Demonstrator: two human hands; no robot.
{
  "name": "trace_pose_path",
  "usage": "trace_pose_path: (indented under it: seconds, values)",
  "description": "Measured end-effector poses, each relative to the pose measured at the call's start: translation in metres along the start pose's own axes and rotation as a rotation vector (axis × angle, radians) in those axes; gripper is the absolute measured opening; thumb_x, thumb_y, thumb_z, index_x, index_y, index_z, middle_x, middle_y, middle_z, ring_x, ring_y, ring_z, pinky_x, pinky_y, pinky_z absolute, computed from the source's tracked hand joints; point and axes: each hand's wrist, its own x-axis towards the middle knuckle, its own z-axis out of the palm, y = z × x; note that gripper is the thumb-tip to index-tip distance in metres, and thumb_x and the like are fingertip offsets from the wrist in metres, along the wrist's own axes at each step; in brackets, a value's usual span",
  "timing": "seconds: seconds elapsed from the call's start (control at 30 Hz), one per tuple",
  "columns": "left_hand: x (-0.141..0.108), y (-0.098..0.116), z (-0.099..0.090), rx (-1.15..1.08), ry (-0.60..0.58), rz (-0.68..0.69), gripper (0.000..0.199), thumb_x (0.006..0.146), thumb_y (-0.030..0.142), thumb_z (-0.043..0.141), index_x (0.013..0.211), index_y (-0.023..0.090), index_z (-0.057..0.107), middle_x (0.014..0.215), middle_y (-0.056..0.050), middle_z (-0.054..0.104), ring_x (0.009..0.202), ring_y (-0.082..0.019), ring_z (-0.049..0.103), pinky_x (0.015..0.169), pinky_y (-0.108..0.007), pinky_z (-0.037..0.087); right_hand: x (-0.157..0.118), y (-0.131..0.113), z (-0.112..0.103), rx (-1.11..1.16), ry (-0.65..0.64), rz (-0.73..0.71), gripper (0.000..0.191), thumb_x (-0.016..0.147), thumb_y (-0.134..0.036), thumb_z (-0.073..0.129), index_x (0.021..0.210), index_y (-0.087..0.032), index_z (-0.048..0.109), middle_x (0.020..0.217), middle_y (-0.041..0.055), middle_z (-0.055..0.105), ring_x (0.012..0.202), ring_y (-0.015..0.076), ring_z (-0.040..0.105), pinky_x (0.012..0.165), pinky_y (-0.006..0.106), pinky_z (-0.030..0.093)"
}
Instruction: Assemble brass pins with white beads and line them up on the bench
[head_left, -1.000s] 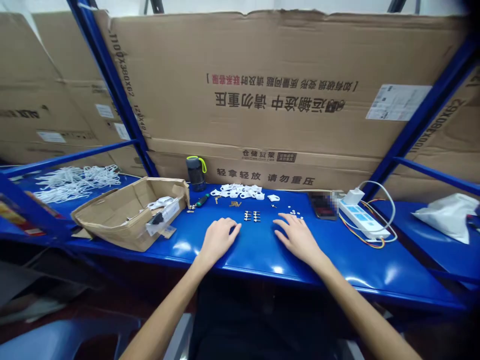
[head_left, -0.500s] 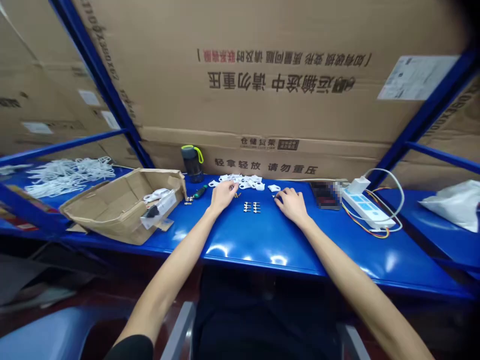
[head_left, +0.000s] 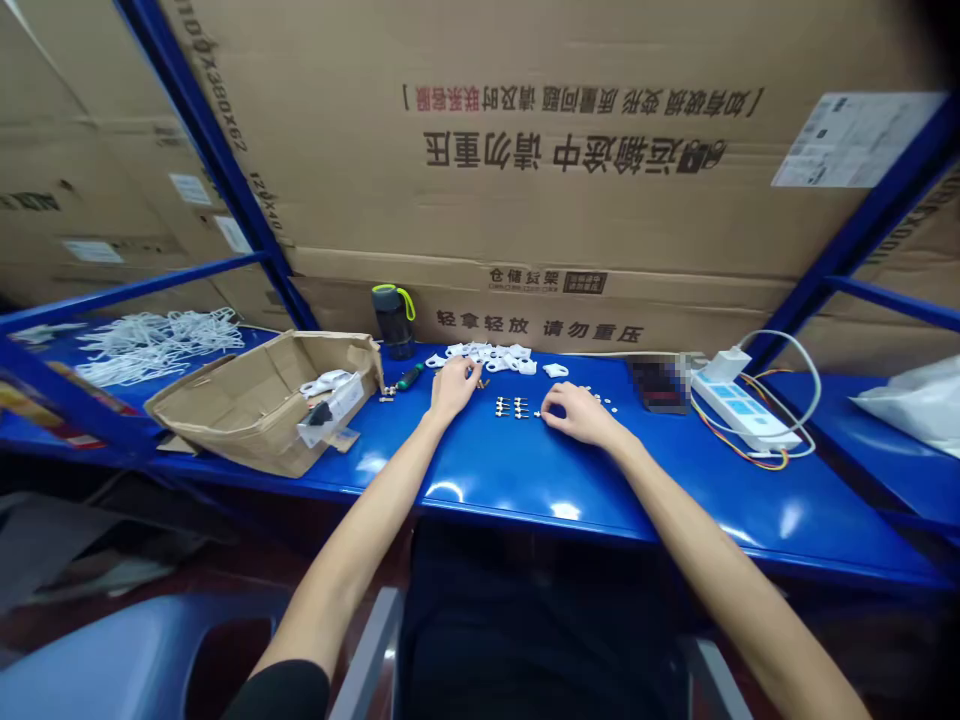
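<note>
My left hand rests on the blue table with its fingers curled, beside a few small brass-coloured pieces. Whatever its fingertips hold is too small to make out. With thumb and forefinger pinched together, my right hand has a tiny white piece at its fingertips. Between the hands stand two short rows of small metal pins with white collars, and the right hand is just right of them. Several small white discs lie beyond the right hand. White plastic ring-shaped parts are heaped behind the left hand.
A cardboard box holding white items stands left, near a green-handled screwdriver and a dark bottle. On the right are a dark flat object and a power strip with cables. White hooked pieces lie far left.
My right hand has moved left and nearer, closer to the pin rows, uncovering the white discs. The left hand stays by the brass pieces. The whole view has shifted slightly.
</note>
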Motion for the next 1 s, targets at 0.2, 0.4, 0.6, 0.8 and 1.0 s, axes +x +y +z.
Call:
trace_pose_path:
  seconds: [0.2,0.4,0.6,0.8,1.0]
  values:
    - [0.000,0.000,-0.001,0.004,-0.021,-0.008,0.032,0.105,0.037,0.051,0.092,0.018,0.072,0.101,-0.009,0.071,0.092,-0.023,0.064,0.073,-0.029,0.043,0.000,0.000,-0.003,0.024,-0.044,-0.047,0.018,0.100,-0.030,0.058,0.099,-0.023,0.074,0.112,0.0062,0.070,0.107,0.0219,0.062,0.092,0.034,0.044]
    - [0.001,0.001,-0.003,0.005,-0.026,-0.023,0.031,0.104,0.038,0.051,0.092,0.018,0.072,0.099,-0.009,0.071,0.089,-0.023,0.064,0.072,-0.029,0.043,-0.002,-0.003,-0.005,-0.026,-0.013,-0.030,0.020,0.102,-0.034,0.056,0.102,-0.025,0.074,0.113,0.0057,0.072,0.110,0.0228,0.063,0.095,0.035,0.043]
    - [0.001,0.001,-0.005,0.010,-0.058,-0.014,0.031,0.104,0.038,0.050,0.093,0.019,0.071,0.100,-0.009,0.071,0.092,-0.023,0.064,0.077,-0.030,0.047,-0.004,0.021,-0.020,-0.174,0.200,0.286,0.027,0.103,-0.027,0.048,0.105,-0.021,0.074,0.109,0.0097,0.076,0.106,0.0252,0.066,0.089,0.033,0.043]
    - [0.002,-0.001,-0.003,0.031,-0.081,0.058,0.028,0.102,0.034,0.051,0.092,0.019,0.072,0.103,-0.011,0.071,0.103,-0.026,0.064,0.083,-0.031,0.049,-0.023,0.059,-0.039,-0.176,0.090,0.481,0.026,0.096,-0.019,0.053,0.106,-0.021,0.077,0.109,0.0083,0.078,0.103,0.0241,0.069,0.082,0.030,0.045]
    - [0.003,-0.003,-0.005,0.003,-0.143,0.155,0.032,0.104,0.037,0.050,0.101,0.019,0.077,0.105,-0.010,0.072,0.106,-0.026,0.064,0.095,-0.035,0.050,-0.033,0.068,-0.046,-0.065,-0.080,0.504,0.017,0.088,-0.030,0.070,0.102,-0.025,0.079,0.096,0.0044,0.080,0.088,0.0217,0.072,0.070,0.027,0.044]
